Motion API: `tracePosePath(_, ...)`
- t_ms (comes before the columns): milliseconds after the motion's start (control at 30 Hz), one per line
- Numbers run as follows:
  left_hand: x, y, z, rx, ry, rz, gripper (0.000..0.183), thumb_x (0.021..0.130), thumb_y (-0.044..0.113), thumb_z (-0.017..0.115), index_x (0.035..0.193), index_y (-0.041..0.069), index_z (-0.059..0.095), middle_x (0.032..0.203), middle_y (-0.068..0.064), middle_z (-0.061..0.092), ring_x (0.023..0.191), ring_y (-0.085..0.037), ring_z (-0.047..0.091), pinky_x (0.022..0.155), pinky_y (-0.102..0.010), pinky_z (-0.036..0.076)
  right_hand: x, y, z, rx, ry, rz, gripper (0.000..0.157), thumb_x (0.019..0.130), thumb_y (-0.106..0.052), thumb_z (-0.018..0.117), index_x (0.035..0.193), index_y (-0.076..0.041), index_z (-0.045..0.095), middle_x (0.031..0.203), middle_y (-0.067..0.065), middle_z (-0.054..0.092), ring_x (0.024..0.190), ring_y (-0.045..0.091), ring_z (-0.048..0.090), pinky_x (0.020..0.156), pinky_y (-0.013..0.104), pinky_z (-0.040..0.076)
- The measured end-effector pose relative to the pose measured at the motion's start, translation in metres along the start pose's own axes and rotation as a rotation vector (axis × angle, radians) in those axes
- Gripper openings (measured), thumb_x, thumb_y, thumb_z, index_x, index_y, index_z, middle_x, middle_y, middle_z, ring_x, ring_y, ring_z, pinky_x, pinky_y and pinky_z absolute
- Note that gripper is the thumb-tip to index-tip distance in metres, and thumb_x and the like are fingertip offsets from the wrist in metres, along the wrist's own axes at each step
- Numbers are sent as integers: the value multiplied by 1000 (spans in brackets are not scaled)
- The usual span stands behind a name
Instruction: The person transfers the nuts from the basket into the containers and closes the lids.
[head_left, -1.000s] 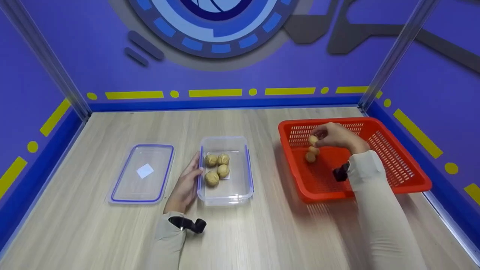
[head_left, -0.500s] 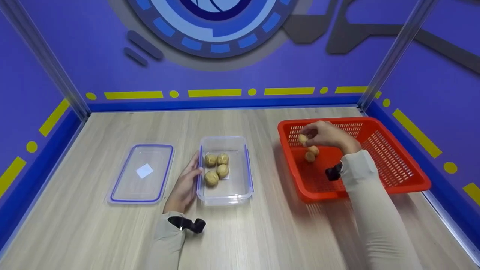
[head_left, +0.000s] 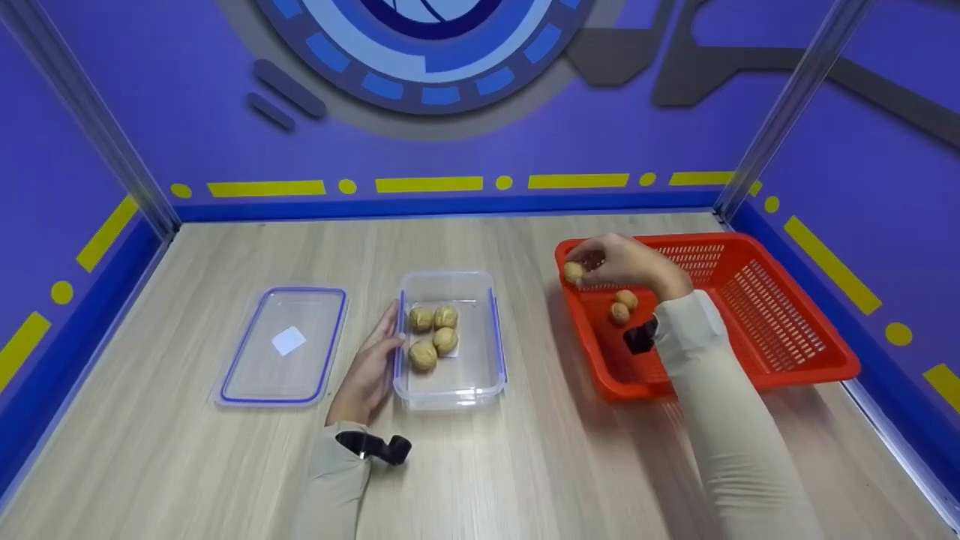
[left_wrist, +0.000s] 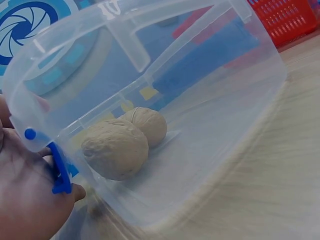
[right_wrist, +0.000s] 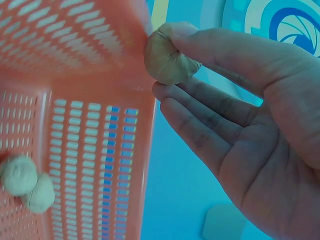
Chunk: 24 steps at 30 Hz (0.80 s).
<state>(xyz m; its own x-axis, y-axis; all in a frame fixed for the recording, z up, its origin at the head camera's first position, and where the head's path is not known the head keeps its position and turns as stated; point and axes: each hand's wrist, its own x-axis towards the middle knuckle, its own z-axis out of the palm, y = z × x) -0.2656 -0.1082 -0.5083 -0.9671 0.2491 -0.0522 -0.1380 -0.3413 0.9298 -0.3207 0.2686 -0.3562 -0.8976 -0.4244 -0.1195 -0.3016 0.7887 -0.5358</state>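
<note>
My left hand (head_left: 367, 375) holds the left side of a clear plastic food container (head_left: 480, 382), thumb at its rim. In the left wrist view, a blue latch (left_wrist: 61, 170) hangs against that hand. Several walnuts (head_left: 422, 355) lie in the container's left half, on and around a white label. With thumb and fingertips, my right hand (head_left: 626, 262) pinches a walnut (right_wrist: 169, 56) over the left rim of a red plastic basket (head_left: 795, 375). Two more walnuts (head_left: 622, 306) lie touching on the basket's floor.
Left of the container, its clear lid (head_left: 281, 367) with a blue seal lies flat on the wooden table (head_left: 517, 465). Bare tabletop runs between container and basket. Purple panels (head_left: 420, 161) stand behind and at both sides.
My right hand has moved left with the walnut, from above the other two walnuts to the basket's left rim. The left hand and the container have stayed in place.
</note>
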Motion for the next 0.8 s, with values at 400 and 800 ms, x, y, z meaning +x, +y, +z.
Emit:
tracePosePath(400, 0, 0, 1, -6, 14, -9, 67, 94, -3, 32, 155, 11, 8, 163, -6, -6, 150, -23, -8, 123, -36, -5, 20, -31, 15, 40, -47, 19, 37, 84, -10, 70, 122, -12, 66, 111, 7, 69, 101, 24, 63, 95, 41, 54)
tracePosePath(800, 0, 0, 2, -15, 16, -12, 67, 94, -3, 32, 155, 12, 8, 163, -4, -5, 150, -22, -8, 123, -35, -5, 46, -60, 43, 63, -98, -34, 34, 85, -9, 70, 118, -14, 68, 108, 4, 70, 102, 22, 63, 92, 37, 56)
